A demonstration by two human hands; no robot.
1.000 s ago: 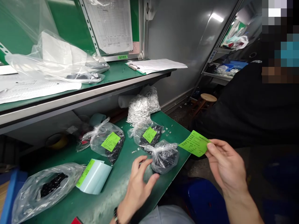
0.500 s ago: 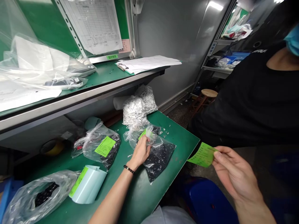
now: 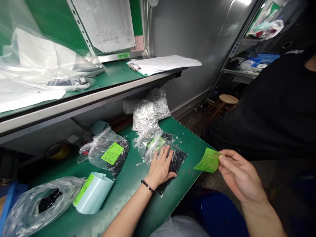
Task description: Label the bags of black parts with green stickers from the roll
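My left hand (image 3: 161, 166) lies flat, fingers spread, on a clear plastic bag of small black parts (image 3: 178, 158) on the green table (image 3: 133, 174). Just behind it sits another bag of black parts with a green label (image 3: 158, 142). My right hand (image 3: 237, 174) is off the table's right edge and pinches a green label (image 3: 208, 160) by its right end between thumb and fingers.
A third labelled bag (image 3: 111, 153), a roll of label backing (image 3: 95, 194) and a larger bag (image 3: 37, 207) lie to the left. Bags of white parts (image 3: 150, 110) stand at the back. A person in black (image 3: 271, 108) sits at right. A shelf (image 3: 98, 89) overhangs the table.
My left hand took the unlabelled bag by its top, shifted it back and laid it out, and now presses flat on it. My right hand with the label stayed beside the table.
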